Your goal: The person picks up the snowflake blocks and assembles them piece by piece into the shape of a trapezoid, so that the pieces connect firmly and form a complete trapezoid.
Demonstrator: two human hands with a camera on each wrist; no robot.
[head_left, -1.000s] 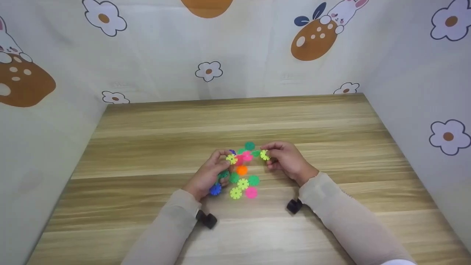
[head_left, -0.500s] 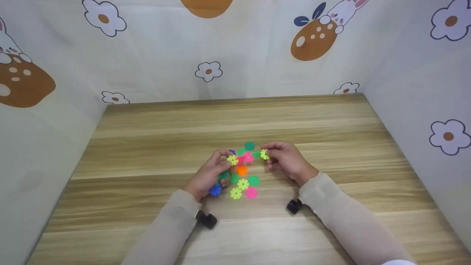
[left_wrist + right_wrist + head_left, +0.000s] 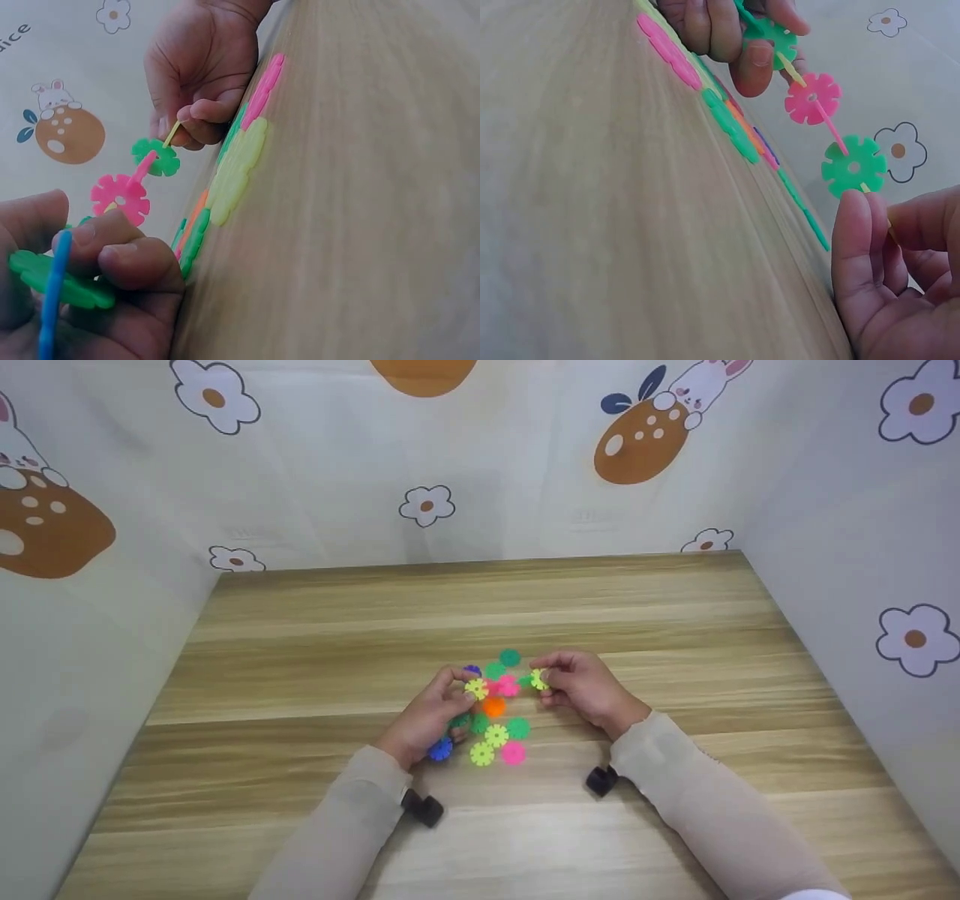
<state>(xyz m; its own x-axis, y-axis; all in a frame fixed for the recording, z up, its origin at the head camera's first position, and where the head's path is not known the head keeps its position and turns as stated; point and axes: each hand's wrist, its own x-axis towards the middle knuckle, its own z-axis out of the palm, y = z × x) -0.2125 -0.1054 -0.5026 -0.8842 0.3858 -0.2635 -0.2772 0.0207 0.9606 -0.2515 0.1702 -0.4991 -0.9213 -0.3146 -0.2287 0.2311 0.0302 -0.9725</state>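
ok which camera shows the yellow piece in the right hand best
The head view: the yellow piece faces the camera there, partly covered by the right hand. Both wrist views show only its thin edge.

2 beige sleeves [image 3: 330,814], 2 black wrist blocks [image 3: 429,811]

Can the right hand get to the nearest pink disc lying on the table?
Probably: only tabletop seems to separate the right hand from that pink disc, though it's pinching a yellow disc.

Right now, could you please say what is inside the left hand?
At least a green disc and a blue disc show inside the left hand; anything its curled fingers cover cannot be seen.
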